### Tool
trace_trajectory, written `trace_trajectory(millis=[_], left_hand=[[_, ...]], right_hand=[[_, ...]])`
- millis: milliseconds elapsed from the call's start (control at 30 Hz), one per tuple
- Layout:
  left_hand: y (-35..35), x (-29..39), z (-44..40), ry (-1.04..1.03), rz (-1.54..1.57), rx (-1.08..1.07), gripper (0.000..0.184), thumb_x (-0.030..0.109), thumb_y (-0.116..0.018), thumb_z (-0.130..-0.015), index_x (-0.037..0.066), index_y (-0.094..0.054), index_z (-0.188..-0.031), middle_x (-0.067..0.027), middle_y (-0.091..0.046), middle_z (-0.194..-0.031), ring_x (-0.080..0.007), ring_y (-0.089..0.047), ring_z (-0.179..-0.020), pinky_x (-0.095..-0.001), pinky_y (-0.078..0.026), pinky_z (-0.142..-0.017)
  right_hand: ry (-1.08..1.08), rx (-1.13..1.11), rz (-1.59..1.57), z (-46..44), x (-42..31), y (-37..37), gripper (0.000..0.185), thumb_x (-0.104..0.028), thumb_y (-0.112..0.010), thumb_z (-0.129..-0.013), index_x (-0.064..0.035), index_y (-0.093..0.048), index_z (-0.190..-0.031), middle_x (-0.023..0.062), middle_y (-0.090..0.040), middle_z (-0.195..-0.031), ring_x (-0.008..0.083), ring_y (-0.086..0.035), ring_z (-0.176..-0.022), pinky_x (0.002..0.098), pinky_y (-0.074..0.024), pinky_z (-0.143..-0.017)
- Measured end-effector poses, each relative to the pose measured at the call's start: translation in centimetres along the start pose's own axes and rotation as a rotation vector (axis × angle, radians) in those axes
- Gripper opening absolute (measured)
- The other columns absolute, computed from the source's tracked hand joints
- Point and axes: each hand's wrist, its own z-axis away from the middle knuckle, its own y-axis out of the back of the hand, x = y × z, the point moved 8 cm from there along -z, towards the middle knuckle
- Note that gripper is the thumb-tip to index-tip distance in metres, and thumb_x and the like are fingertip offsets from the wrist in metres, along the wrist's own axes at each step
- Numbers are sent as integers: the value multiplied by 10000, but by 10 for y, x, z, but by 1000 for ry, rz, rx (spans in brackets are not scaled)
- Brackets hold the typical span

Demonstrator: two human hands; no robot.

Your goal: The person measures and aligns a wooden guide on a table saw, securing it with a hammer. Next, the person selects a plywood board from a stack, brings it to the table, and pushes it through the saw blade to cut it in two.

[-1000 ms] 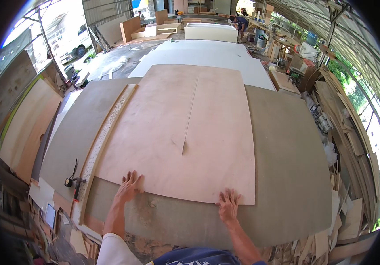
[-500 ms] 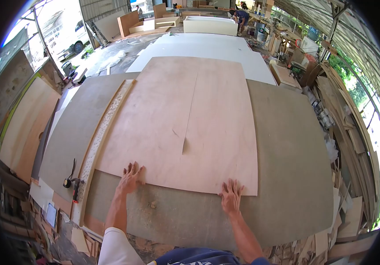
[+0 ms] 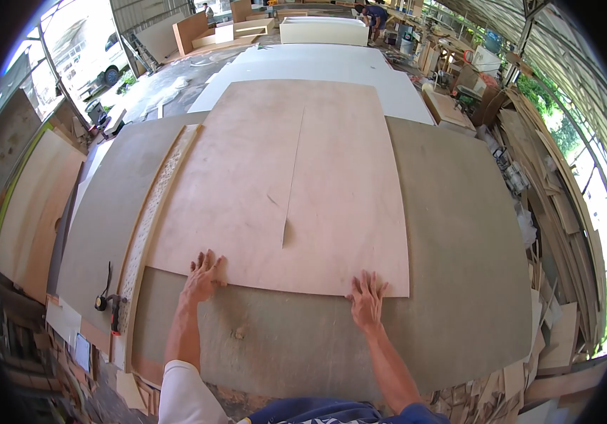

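Note:
A large thin pinkish plywood sheet point(image 3: 247, 184) lies flat, with a dark crack or slit running down its middle. My left hand point(image 3: 204, 277) rests on its near edge towards the left, fingers spread. Near the right corner of the same edge, my right hand point(image 3: 368, 300) also lies open on the sheet, fingers stretched out. Beneath the sheet is a wide grey-brown board point(image 3: 459, 233). A long wooden strip piece point(image 3: 149, 226) with a speckled face runs beside the sheet's left edge.
A tape measure point(image 3: 101, 302) and a red-and-black tool point(image 3: 115, 318) lie by the strip's near end. White panels point(image 3: 303, 62) and a white box point(image 3: 323, 31) stand beyond. Stacked boards point(image 3: 550, 212) line the right side. A person point(image 3: 374, 18) bends over at the back.
The plywood sheet has slid slightly away from me over the grey-brown board, my hands moving forward with it. The camera view has shifted a little.

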Motion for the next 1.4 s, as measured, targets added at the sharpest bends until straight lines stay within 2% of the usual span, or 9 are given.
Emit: trace_trajectory(millis=[100,300,400,600,833,900,1233,1300,1400], left_hand=[[2,0,-7,-6,-3,10,863,317,-771,-810,272,-342,-1557,-204,-168,-1643,-408,-140,-1518,-560,-165,-1210],[2,-4,-24,-25,-2,20,847,310,-760,-822,273,-340,-1557,-201,-166,-1644,-420,-154,-1512,-593,-178,-1195],[4,-5,-32,-24,-14,10,841,315,-751,-829,273,-335,-1560,-203,-161,-1645,-428,-148,-1511,-592,-172,-1198],[10,-2,-46,-11,-9,-13,847,360,-739,-836,274,-319,-1566,-208,-151,-1645,-437,-139,-1509,-597,-161,-1200],[11,-2,-61,-17,-10,-20,856,383,-740,-834,277,-313,-1568,-212,-148,-1644,-442,-138,-1508,-599,-159,-1200],[13,-3,-67,-11,-23,-11,858,404,-737,-835,272,-310,-1569,-215,-141,-1645,-444,-130,-1509,-598,-162,-1199],[13,-9,-93,-12,-28,-18,872,434,-733,-832,261,-304,-1572,-218,-129,-1646,-443,-117,-1512,-601,-172,-1194],[15,-9,-98,-21,-38,-3,868,431,-731,-836,264,-301,-1572,-219,-132,-1645,-443,-118,-1511,-600,-174,-1194],[19,-5,-101,-21,-21,1,864,424,-731,-840,267,-300,-1572,-215,-138,-1645,-443,-124,-1510,-600,-176,-1193]], right_hand=[[-20,7,-33,-9,2,1,435,-158,-642,-912,-61,-606,-1334,181,-413,-1531,449,-302,-1446,705,-131,-1149],[-38,15,-18,-23,6,-3,442,-133,-635,-901,-64,-604,-1337,173,-406,-1540,450,-297,-1450,716,-129,-1143],[-23,17,-16,-30,9,-7,427,-208,-611,-936,-57,-608,-1335,193,-424,-1525,466,-316,-1436,723,-110,-1140],[-22,30,-6,-43,15,-11,425,-236,-585,-951,-60,-609,-1337,190,-424,-1526,463,-315,-1438,721,-102,-1142],[-39,21,-23,-57,17,-11,432,-223,-572,-951,-63,-601,-1351,187,-420,-1532,462,-303,-1445,724,-94,-1142],[-55,12,-26,-63,18,-11,453,-125,-598,-908,-78,-592,-1358,168,-392,-1551,440,-284,-1460,716,-104,-1149],[-56,20,-28,-87,26,-17,444,-137,-601,-915,-78,-600,-1355,164,-394,-1552,438,-281,-1464,724,-115,-1141],[-60,12,-36,-91,28,-19,414,-195,-505,-976,-65,-593,-1360,179,-412,-1542,446,-292,-1457,715,-82,-1152],[-54,11,-43,-94,30,-20,420,-192,-508,-972,-69,-589,-1365,174,-400,-1550,446,-281,-1462,718,-79,-1151]])
